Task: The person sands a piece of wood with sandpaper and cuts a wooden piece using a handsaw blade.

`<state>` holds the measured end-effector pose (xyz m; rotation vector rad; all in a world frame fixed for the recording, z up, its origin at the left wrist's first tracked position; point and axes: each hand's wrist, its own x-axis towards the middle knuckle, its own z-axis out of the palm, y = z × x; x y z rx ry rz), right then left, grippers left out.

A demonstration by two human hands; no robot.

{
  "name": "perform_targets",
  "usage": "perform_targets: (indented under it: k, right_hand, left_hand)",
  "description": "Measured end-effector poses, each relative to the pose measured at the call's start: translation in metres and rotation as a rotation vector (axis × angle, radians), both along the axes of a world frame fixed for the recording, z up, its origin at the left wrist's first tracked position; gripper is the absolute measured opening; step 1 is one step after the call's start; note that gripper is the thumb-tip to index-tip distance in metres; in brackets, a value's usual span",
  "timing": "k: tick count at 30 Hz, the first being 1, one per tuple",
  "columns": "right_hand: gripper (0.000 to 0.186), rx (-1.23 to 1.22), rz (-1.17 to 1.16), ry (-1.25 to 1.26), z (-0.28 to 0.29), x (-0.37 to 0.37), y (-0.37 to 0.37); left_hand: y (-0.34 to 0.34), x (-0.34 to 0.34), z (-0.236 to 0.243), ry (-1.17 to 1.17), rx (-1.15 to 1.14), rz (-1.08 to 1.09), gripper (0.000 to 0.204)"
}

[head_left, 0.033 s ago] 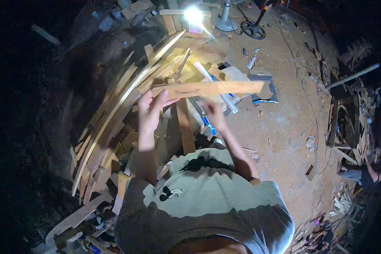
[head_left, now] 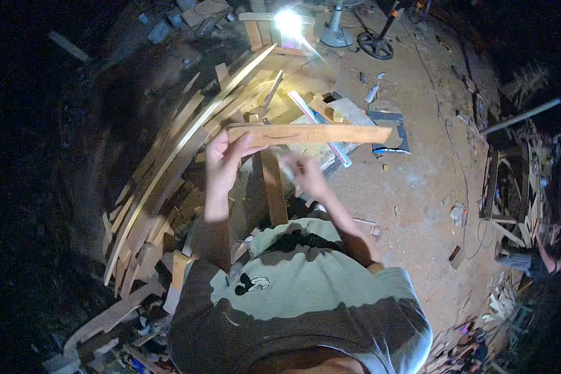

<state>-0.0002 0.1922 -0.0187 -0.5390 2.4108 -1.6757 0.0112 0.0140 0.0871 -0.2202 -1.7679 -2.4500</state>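
the wooden plank [head_left: 321, 133] is already raised, pinched by the left hand [head_left: 223, 163]; whether anything is gripped by the blurred right hand [head_left: 308, 177] cannot be told.

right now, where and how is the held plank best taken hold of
The plank is probably best taken by its right end, coming from the right: that end juts out free, while the left hand grips the other.

It was a rough woodworking shop I stood in, plain from the long timbers [head_left: 181, 153] piled near a glaring lamp [head_left: 288, 23], the wood scraps [head_left: 503, 303] on bare ground [head_left: 411, 193], the ruler [head_left: 301, 106] and the board [head_left: 318, 133] held up.
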Motion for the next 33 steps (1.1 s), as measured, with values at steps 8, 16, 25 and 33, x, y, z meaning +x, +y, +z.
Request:
perform_targets:
  k: [8, 16, 25, 33]
  right_hand:
    - [0.056, 0.151, 0.635, 0.233, -0.006, 0.029, -0.035]
    - [0.052, -1.254, 0.122, -0.316, 0.099, 0.013, 0.027]
    - [0.032, -1.26, -0.061, -0.267, 0.106, 0.025, 0.034]
    - [0.033, -1.254, -0.026, -0.25, 0.103, 0.023, 0.041]
  left_hand:
    - [0.001, 0.014, 0.026, 0.266, -0.182, -0.093, 0.015]
    - [0.01, 0.008, 0.027, 0.472, -0.295, -0.204, 0.019]
    - [0.039, 0.007, 0.023, 0.237, -0.123, -0.208, 0.083]
    - [0.029, 0.003, 0.028, 0.376, -0.134, -0.143, 0.085]
